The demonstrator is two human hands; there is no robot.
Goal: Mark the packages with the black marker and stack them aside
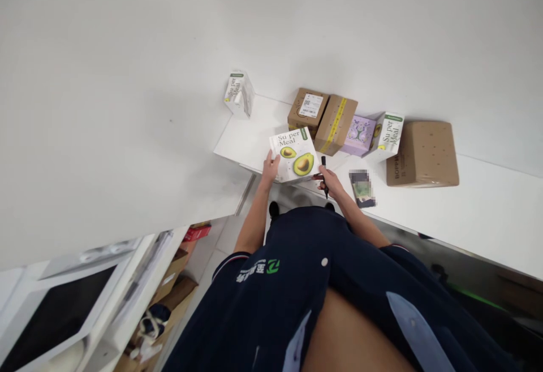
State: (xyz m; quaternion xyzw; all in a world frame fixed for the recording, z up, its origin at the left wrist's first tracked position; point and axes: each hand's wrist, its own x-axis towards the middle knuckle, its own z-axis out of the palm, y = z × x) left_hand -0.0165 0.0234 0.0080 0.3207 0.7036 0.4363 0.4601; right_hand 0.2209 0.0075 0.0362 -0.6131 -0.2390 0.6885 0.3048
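Note:
A white "Su per Meal" box with avocado pictures is tilted near the table's front edge, its printed face towards me. My left hand grips its left side, thumb on the front. My right hand is closed around a black marker, which points down towards me. Fingers of that same hand touch the box's lower right corner. Just behind the box stand a brown carton with a shipping label and another carton with yellow tape.
Along the wall follow a purple box, a second "Su per Meal" box and a large brown carton. A third white box stands at the table's far left corner. A phone-like dark item, partly blurred, lies on the white table.

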